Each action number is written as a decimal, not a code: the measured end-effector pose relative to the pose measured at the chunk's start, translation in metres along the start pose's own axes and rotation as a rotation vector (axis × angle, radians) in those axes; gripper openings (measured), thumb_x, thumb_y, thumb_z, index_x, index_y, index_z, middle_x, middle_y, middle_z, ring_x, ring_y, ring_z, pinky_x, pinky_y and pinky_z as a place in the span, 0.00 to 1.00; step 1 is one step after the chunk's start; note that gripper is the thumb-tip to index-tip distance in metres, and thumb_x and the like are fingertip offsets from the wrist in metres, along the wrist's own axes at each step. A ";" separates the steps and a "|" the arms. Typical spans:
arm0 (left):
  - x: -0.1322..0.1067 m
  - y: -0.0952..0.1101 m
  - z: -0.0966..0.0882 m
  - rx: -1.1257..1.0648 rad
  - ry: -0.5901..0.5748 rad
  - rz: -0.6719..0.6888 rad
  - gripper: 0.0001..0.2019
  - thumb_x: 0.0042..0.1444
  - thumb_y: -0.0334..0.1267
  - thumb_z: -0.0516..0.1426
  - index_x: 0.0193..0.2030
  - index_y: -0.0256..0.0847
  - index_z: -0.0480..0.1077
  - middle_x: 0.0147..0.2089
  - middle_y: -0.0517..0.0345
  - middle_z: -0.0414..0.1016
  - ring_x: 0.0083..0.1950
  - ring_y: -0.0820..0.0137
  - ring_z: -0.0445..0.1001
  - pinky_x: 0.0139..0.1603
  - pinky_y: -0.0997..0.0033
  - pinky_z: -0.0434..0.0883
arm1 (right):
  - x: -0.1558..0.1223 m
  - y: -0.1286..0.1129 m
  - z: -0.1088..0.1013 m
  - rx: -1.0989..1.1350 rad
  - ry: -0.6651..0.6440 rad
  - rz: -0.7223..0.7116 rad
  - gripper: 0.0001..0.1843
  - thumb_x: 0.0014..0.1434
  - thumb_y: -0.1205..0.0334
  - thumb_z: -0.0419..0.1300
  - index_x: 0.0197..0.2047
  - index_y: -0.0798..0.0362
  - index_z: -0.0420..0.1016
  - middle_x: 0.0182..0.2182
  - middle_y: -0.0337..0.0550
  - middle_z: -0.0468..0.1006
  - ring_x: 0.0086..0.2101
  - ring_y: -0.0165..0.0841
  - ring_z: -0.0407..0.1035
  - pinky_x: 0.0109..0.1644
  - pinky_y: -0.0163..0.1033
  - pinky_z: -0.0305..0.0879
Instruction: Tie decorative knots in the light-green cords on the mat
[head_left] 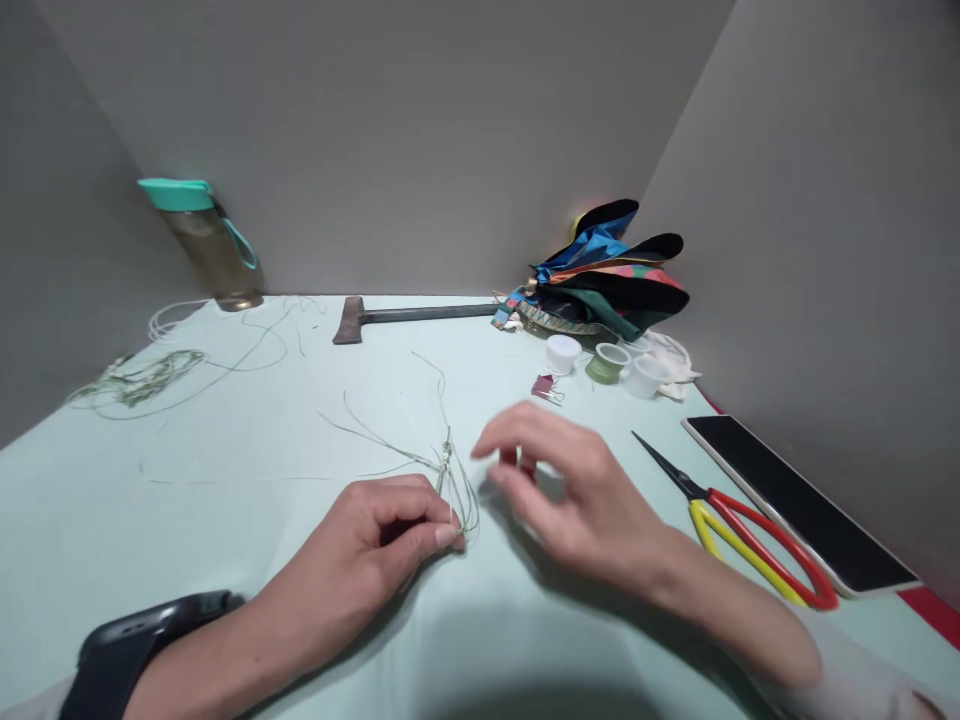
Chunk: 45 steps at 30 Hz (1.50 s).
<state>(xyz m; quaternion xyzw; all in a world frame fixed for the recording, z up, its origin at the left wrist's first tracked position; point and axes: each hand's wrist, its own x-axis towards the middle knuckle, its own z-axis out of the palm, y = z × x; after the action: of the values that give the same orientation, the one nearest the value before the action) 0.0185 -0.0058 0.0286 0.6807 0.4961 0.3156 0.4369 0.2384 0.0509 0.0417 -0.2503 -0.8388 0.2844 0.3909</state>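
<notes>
Near the middle of the table, my left hand [397, 535] pinches the lower end of a small looped bundle of green cord [448, 460] between thumb and forefinger. Loose strands of the bundle fan out to the left and upward, and a thin white thread seems to run down through it. To the right of the bundle, my right hand [570, 485] hovers with its fingers curved and apart, not touching the cord. Nothing shows between its thumb and forefinger.
Red-and-yellow-handled scissors [739, 515] and a phone [795, 500] lie at right. Behind are thread spools [562, 353], a binder clip [546, 388], a hammer-like tool [427, 313] and a colourful fabric bundle [600, 280]. At left stand a bottle [206, 245] and tangled green cord [150, 380].
</notes>
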 end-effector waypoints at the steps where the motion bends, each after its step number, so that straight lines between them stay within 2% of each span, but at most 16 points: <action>1: 0.000 0.000 0.000 -0.018 0.007 -0.007 0.14 0.62 0.43 0.59 0.26 0.43 0.79 0.27 0.63 0.75 0.30 0.71 0.70 0.33 0.71 0.65 | -0.011 -0.002 0.005 -0.018 -0.050 -0.068 0.10 0.66 0.74 0.57 0.47 0.57 0.77 0.42 0.48 0.79 0.42 0.36 0.72 0.46 0.42 0.70; 4: 0.000 -0.002 0.000 -0.053 0.028 -0.012 0.16 0.62 0.43 0.59 0.24 0.43 0.76 0.24 0.66 0.68 0.26 0.73 0.63 0.30 0.71 0.61 | -0.027 -0.005 0.014 -0.081 -0.165 -0.165 0.08 0.69 0.73 0.59 0.50 0.60 0.77 0.45 0.54 0.79 0.45 0.39 0.71 0.49 0.44 0.70; 8: -0.005 -0.008 0.000 -0.067 0.040 0.019 0.15 0.64 0.43 0.60 0.26 0.44 0.77 0.24 0.69 0.65 0.23 0.76 0.58 0.29 0.71 0.59 | -0.022 0.001 0.015 -0.118 -0.170 -0.173 0.07 0.75 0.66 0.59 0.49 0.60 0.77 0.45 0.54 0.79 0.46 0.39 0.71 0.50 0.44 0.71; 16: -0.002 -0.005 0.001 -0.015 0.038 0.069 0.15 0.67 0.40 0.59 0.27 0.45 0.76 0.26 0.68 0.68 0.27 0.75 0.63 0.30 0.71 0.59 | -0.017 0.018 0.015 -0.069 -0.200 -0.212 0.08 0.75 0.67 0.58 0.44 0.56 0.78 0.46 0.51 0.79 0.45 0.36 0.72 0.50 0.39 0.71; 21: 0.000 0.003 0.000 0.002 0.016 0.043 0.15 0.66 0.39 0.58 0.26 0.45 0.75 0.25 0.68 0.67 0.27 0.74 0.63 0.28 0.71 0.59 | -0.018 0.019 0.013 -0.068 -0.284 -0.202 0.05 0.75 0.66 0.59 0.47 0.55 0.77 0.49 0.51 0.78 0.48 0.36 0.72 0.54 0.39 0.71; 26: -0.001 0.001 0.001 -0.011 0.008 -0.042 0.15 0.65 0.43 0.59 0.26 0.44 0.74 0.25 0.67 0.66 0.28 0.72 0.62 0.30 0.69 0.58 | -0.020 0.024 0.019 -0.070 -0.288 -0.241 0.08 0.74 0.72 0.54 0.44 0.54 0.73 0.42 0.49 0.80 0.42 0.35 0.70 0.49 0.40 0.71; 30: -0.001 -0.006 0.000 -0.041 0.013 -0.122 0.16 0.64 0.46 0.60 0.27 0.44 0.74 0.26 0.66 0.66 0.29 0.70 0.60 0.31 0.68 0.56 | -0.022 0.027 0.021 -0.090 -0.263 -0.263 0.11 0.74 0.73 0.51 0.42 0.52 0.71 0.35 0.43 0.74 0.35 0.35 0.65 0.41 0.39 0.69; 32: 0.000 -0.007 0.000 -0.070 -0.004 -0.166 0.15 0.63 0.48 0.59 0.29 0.43 0.75 0.27 0.64 0.68 0.31 0.69 0.61 0.32 0.68 0.57 | -0.021 0.027 0.020 -0.098 -0.233 -0.262 0.11 0.73 0.75 0.51 0.46 0.54 0.72 0.34 0.42 0.73 0.35 0.35 0.65 0.40 0.39 0.68; 36: 0.002 -0.004 -0.002 -0.130 -0.057 -0.237 0.16 0.61 0.50 0.59 0.32 0.41 0.77 0.30 0.61 0.70 0.33 0.67 0.63 0.36 0.67 0.60 | -0.019 0.024 0.020 -0.109 -0.218 -0.284 0.21 0.70 0.80 0.50 0.60 0.57 0.72 0.37 0.46 0.77 0.37 0.37 0.68 0.44 0.41 0.69; 41: 0.003 -0.001 -0.002 -0.177 -0.070 -0.269 0.16 0.60 0.52 0.59 0.30 0.42 0.75 0.26 0.65 0.63 0.28 0.71 0.52 0.30 0.67 0.53 | -0.017 0.025 0.026 -0.104 -0.175 -0.287 0.12 0.70 0.75 0.53 0.48 0.58 0.77 0.35 0.46 0.75 0.36 0.37 0.66 0.43 0.43 0.67; 45: 0.001 -0.005 -0.002 -0.158 -0.064 -0.260 0.18 0.61 0.54 0.59 0.30 0.42 0.75 0.25 0.66 0.60 0.29 0.69 0.55 0.30 0.67 0.53 | -0.015 0.027 0.030 -0.032 -0.120 -0.205 0.10 0.70 0.74 0.57 0.42 0.55 0.79 0.35 0.44 0.76 0.36 0.35 0.66 0.43 0.41 0.66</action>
<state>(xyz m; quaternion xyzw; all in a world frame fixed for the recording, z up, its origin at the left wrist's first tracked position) 0.0155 -0.0038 0.0249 0.5840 0.5394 0.2726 0.5419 0.2282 0.0521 -0.0002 -0.1519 -0.8864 0.2439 0.3630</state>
